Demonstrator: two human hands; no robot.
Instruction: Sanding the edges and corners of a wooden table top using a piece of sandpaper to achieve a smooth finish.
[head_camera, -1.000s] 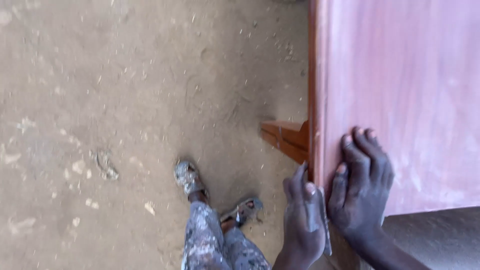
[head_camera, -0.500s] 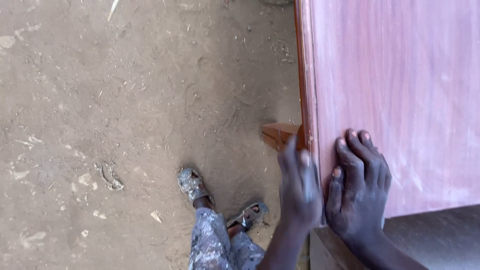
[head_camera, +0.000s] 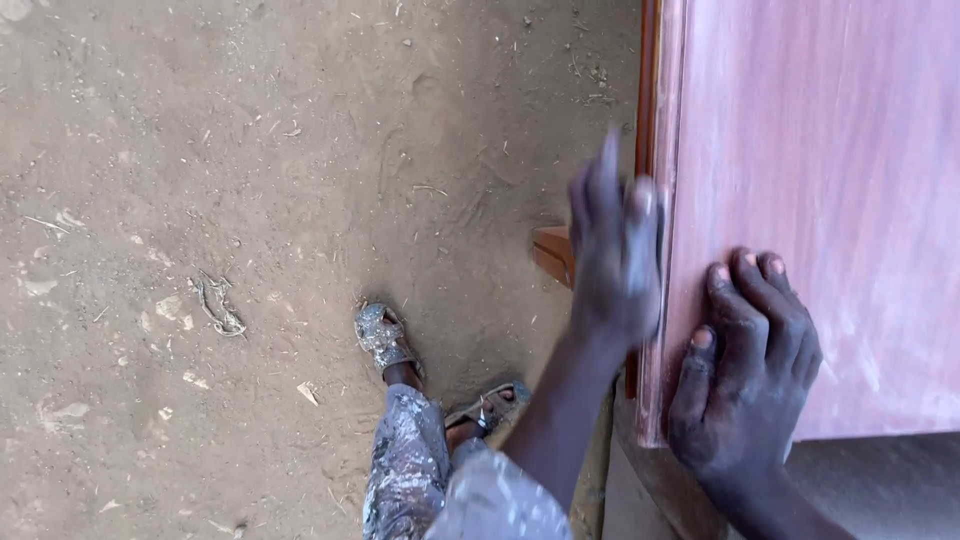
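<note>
Two bare hands work at a reddish board (head_camera: 820, 200), the largest thing in view; its top and right side run out of the picture, so its full shape cannot be told. It lies flat at the right, its long left edge facing the dirt floor (head_camera: 250, 200), which fills the left half and is strewn with chips and scraps. Under the board's near end shows a grey surface (head_camera: 880, 480), partly covered and cut off below. A brown wooden piece (head_camera: 552, 252) pokes out from behind the left hand, mostly hidden. The right hand (head_camera: 745, 375) lies palm down on the board's near left corner, fingers spread flat, clamped on nothing. The left hand (head_camera: 612, 255) is blurred at the board's left edge, fingers pointing up; whether its grip holds anything cannot be told. Below, paint-spattered trousers (head_camera: 420, 480) and two sandals (head_camera: 380, 335) show, the nearer one half hidden by the forearm.
</note>
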